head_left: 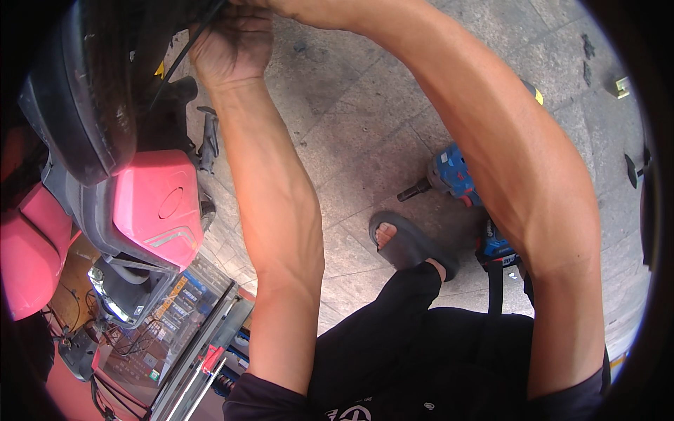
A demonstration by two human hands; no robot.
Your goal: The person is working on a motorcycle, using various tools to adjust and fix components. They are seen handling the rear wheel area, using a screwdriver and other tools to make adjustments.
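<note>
Black strip (185, 52), thin and slanting

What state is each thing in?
Left hand: palm showing, grip unclear.
Right hand: mostly cut off, grip unclear.
Thin black rod or cable: nearly straight, slanting.
Blue cordless impact wrench: on floor, socket fitted, partly hidden; running or not unclear.
Dark slide sandal: worn.

Vehicle repair workshop, apparently: pink scooter (158, 200), blue power tool (455, 174), grimy paved floor (344, 105).
</note>
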